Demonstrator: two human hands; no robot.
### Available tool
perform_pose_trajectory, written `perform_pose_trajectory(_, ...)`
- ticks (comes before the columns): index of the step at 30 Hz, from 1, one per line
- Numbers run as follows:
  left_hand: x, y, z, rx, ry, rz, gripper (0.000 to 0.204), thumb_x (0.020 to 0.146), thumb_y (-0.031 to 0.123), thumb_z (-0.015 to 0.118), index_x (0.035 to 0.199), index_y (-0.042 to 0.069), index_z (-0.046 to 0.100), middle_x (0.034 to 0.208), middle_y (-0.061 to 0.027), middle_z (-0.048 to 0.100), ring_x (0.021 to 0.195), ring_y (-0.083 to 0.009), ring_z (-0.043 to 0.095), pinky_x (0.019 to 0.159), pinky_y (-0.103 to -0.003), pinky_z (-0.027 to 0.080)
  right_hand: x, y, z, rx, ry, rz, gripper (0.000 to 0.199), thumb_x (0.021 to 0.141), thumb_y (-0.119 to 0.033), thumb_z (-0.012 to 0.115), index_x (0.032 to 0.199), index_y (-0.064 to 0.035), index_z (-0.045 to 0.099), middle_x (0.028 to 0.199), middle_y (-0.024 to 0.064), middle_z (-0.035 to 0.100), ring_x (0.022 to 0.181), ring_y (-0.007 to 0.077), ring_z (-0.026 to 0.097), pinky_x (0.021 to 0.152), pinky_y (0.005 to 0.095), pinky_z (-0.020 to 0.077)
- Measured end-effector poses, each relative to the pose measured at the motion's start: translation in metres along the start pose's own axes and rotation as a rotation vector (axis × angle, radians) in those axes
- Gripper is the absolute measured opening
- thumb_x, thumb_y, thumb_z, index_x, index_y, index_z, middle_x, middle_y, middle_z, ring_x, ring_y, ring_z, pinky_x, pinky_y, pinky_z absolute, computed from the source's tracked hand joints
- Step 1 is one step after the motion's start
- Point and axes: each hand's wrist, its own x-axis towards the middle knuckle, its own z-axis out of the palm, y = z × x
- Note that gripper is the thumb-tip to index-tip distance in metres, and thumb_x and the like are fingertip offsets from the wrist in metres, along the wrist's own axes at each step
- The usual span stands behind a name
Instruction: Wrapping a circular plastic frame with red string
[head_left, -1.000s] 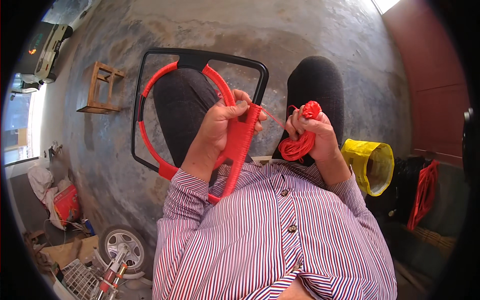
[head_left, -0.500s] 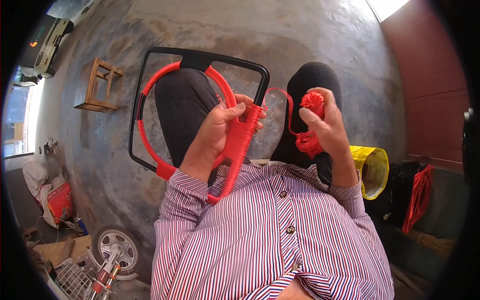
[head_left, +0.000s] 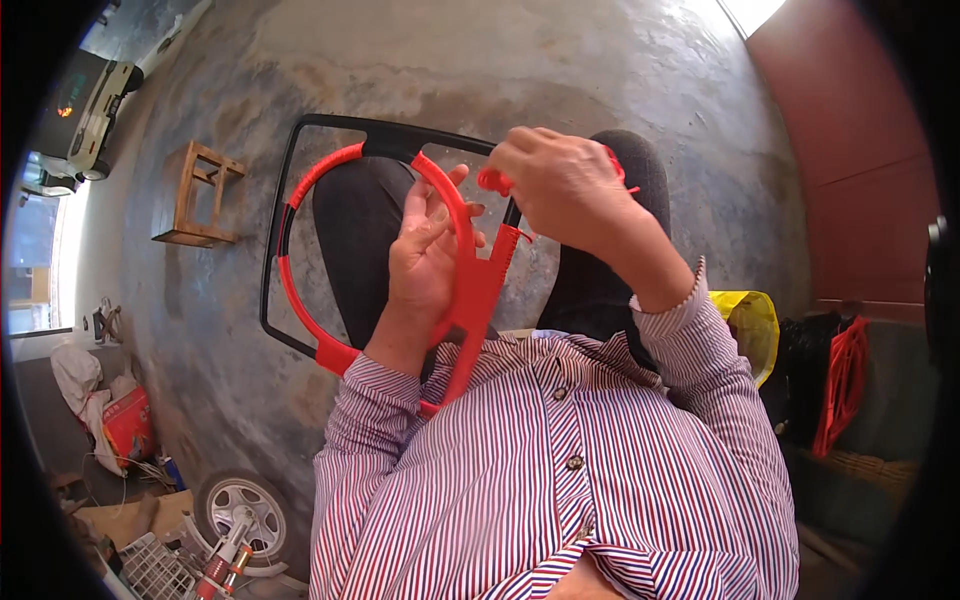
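Across my lap lies a black rectangular frame whose inner ring and slanted strut are wound in red plastic strip. My left hand reaches up inside the ring, palm up, its fingers apart and partly behind the red rim. Over the frame's right corner is my right hand, closed around a bundle of red strip that pokes out on both sides of the fingers. A short red end shows at the top of the wound strut. The back of the right hand hides most of the bundle.
A wooden stool stands on the concrete floor at far left. Right of me are a yellow container and hanging red strands. A spoked wheel and a red bag lie at lower left. A dark red panel rises at right.
My right hand has moved left with the red bundle, from over the right knee to the frame's corner. My left hand has let go of the strut and opened its fingers.
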Motion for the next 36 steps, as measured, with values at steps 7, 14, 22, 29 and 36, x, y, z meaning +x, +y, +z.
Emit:
perform_pose_trajectory(7, 0.005, -0.007, -0.004, -0.092, -0.066, -0.064, 0.069, 0.094, 0.022, 0.061, 0.153, 0.007, 0.027, 0.146, -0.0181, 0.047, 0.123, -0.0313, 0.055, 0.099, -0.045, 0.048, 0.008, 0.006, 0.019, 0.022, -0.033, 0.000, 0.037, 0.077, -0.022, 0.078, 0.112, -0.0119, 0.072, 0.110, 0.0047, 0.067, 0.112, 0.0250, 0.061, 0.084, 0.0372, 0.0544)
perform_pose_trajectory(14, 0.004, -0.004, -0.008, -0.046, -0.089, -0.191, 0.059, 0.094, 0.035, 0.056, 0.139, -0.002, 0.050, 0.135, -0.0208, 0.058, 0.118, -0.0315, 0.059, 0.102, -0.044, 0.048, -0.031, 0.024, 0.008, 0.412, 0.789, 0.155, 0.025, 0.073, -0.004, 0.079, 0.095, -0.0047, 0.068, 0.109, 0.0138, 0.067, 0.099, 0.0284, 0.066, 0.086, 0.0382, 0.0538)
perform_pose_trajectory(22, 0.006, 0.001, -0.004, -0.019, -0.116, -0.291, 0.061, 0.097, 0.041, 0.050, 0.133, -0.008, 0.053, 0.126, -0.0239, 0.062, 0.107, -0.0312, 0.065, 0.084, -0.050, 0.059, -0.051, 0.006, 0.052, 0.327, 0.325, 0.205, 0.034, 0.074, -0.018, 0.080, 0.104, -0.0034, 0.071, 0.106, 0.0121, 0.068, 0.097, 0.0311, 0.066, 0.087, 0.0397, 0.0538)
perform_pose_trajectory(29, 0.006, -0.006, -0.020, -0.113, -0.094, -0.407, 0.064, 0.097, 0.043, 0.052, 0.135, -0.009, 0.049, 0.117, -0.0255, 0.064, 0.097, -0.0345, 0.069, 0.056, -0.057, 0.063, -0.059, 0.024, 0.063, 0.816, 0.315, 0.355, 0.035, 0.077, -0.013, 0.075, 0.106, 0.0034, 0.069, 0.103, 0.0085, 0.068, 0.083, 0.0182, 0.064, 0.076, 0.0304, 0.0522)
perform_pose_trajectory(36, 0.008, -0.009, -0.017, 0.064, -0.088, -0.333, 0.056, 0.098, 0.035, 0.056, 0.135, -0.007, 0.050, 0.119, -0.0239, 0.063, 0.104, -0.0342, 0.068, 0.064, -0.055, 0.064, -0.077, 0.043, 0.055, 1.856, 0.424, 0.498, 0.019, 0.090, -0.007, 0.055, 0.102, 0.0032, 0.066, 0.096, 0.0104, 0.070, 0.076, 0.0141, 0.064, 0.070, 0.0250, 0.0523)
